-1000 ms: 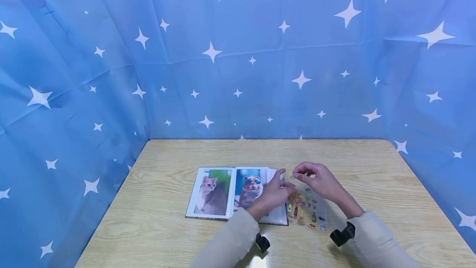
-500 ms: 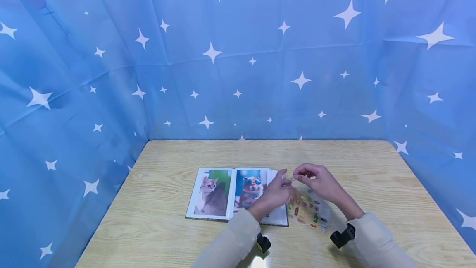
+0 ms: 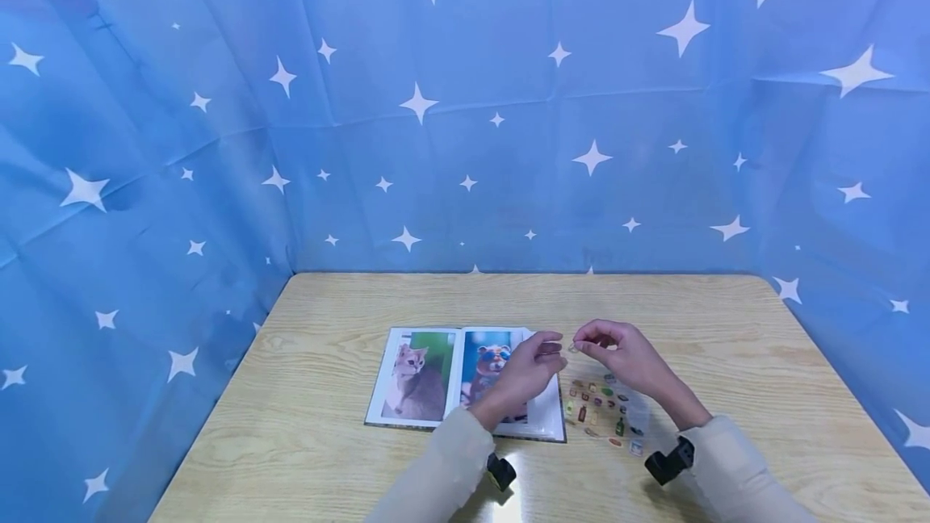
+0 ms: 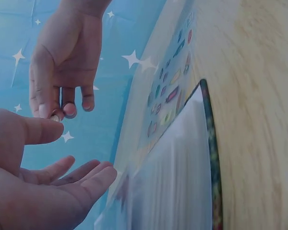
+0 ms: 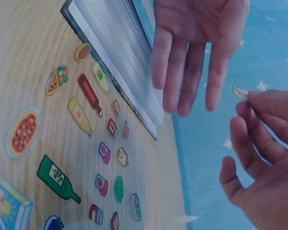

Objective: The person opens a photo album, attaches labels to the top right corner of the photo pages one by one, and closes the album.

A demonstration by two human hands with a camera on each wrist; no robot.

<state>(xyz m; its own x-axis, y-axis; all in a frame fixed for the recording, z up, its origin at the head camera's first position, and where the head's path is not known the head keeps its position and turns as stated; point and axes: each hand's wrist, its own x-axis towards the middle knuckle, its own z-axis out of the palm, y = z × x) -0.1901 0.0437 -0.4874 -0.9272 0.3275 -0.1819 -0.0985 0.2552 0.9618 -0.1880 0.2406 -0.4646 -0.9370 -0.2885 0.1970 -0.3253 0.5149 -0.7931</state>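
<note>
My right hand (image 3: 626, 357) pinches a small pale oval sticker (image 5: 240, 93) between thumb and index finger, held up over the table. Facing it, my left hand (image 3: 525, 371) has its fingers extended and holds nothing; in the left wrist view its fingertips are close below the right hand. Beneath the hands lies a clear sticker sheet (image 3: 609, 414) with small food and bottle pictures, among them a green bottle (image 5: 57, 178) and a pizza (image 5: 24, 132). Left of the sheet, an open photo album (image 3: 546, 418) lies under the left hand, which covers part of its right page.
The album's left page shows a cat photo (image 3: 416, 382), its right page an animal in sunglasses (image 3: 494, 357). All lie on a wooden table (image 3: 305, 458). A blue curtain with white stars (image 3: 450, 144) hangs behind and at the sides.
My left hand has drawn slightly left, away from the sticker sheet, and turned its palm more toward the right hand. The sheet has shifted slightly. My right hand keeps its pinch nearly in place.
</note>
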